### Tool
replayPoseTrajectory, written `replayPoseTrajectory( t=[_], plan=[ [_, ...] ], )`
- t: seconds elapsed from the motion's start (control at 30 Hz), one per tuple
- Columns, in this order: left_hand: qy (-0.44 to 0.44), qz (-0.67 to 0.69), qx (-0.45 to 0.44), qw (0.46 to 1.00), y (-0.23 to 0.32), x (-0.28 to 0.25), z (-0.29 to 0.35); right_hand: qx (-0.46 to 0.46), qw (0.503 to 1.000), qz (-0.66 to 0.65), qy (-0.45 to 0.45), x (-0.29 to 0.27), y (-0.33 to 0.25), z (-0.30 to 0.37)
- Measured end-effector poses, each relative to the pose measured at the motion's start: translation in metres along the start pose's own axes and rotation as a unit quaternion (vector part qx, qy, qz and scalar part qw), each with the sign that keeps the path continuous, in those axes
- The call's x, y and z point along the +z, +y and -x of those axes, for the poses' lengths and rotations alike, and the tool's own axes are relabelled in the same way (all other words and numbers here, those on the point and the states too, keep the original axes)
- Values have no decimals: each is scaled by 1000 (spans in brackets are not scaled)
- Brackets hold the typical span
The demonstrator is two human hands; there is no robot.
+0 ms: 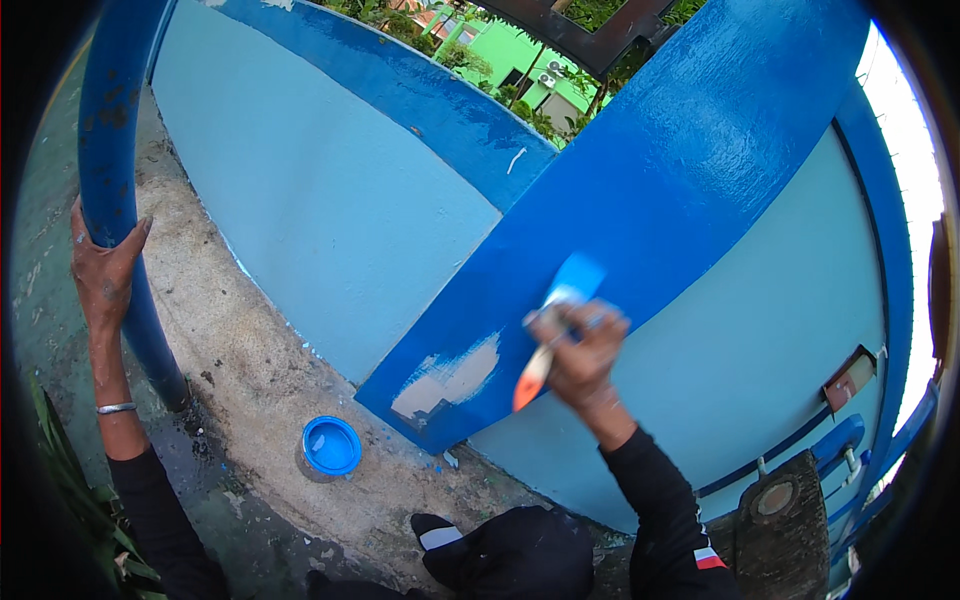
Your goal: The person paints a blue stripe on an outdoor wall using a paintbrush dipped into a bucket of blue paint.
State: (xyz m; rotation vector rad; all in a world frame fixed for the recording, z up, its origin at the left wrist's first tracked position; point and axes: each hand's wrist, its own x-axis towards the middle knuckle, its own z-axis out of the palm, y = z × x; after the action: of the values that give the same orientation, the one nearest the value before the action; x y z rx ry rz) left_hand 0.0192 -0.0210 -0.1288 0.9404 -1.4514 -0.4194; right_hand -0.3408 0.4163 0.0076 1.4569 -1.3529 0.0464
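Note:
My right hand (583, 350) is closed around a paintbrush (532, 378) with a pale handle and an orange end. Its bristles, loaded with blue and slightly blurred, lie against a dark blue pillar (640, 190) whose upper part looks glossy and wet. Low on that pillar is a greyish bare patch (450, 380) with ragged paint edges. At the left, my left hand (105, 265) grips a blue metal pole (108, 150) marked with rusty spots. A small open paint can (331, 447) with blue paint inside stands on the ground between my arms.
Light blue wall panels (320, 190) flank the pillar, the left one topped by a dark blue band. Stained concrete (240, 390) runs along the wall's foot. A dark block (785, 520) and blue rails (840, 445) stand at lower right. Green leaves (60, 470) edge the lower left.

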Motion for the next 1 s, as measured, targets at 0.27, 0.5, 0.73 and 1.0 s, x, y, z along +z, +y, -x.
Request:
replayPoseTrajectory(
  t=[0.27, 0.5, 0.73, 1.0],
  plan=[
    [-4, -2, -8, 1000, -4, 3, 0, 74, 971, -216, -71, 2, -18, 23],
    [2, -5, -4, 1000, -6, 3, 2, 105, 972, -49, 202, -44, 65, -44],
    [2, -11, 2, 1000, -12, 8, -2, 38, 996, -53, -62, -8, -28, 69],
    [-2, -38, 12, 999, -22, 1, -2, 105, 978, -174, 48, -19, 6, 15]
  ],
)
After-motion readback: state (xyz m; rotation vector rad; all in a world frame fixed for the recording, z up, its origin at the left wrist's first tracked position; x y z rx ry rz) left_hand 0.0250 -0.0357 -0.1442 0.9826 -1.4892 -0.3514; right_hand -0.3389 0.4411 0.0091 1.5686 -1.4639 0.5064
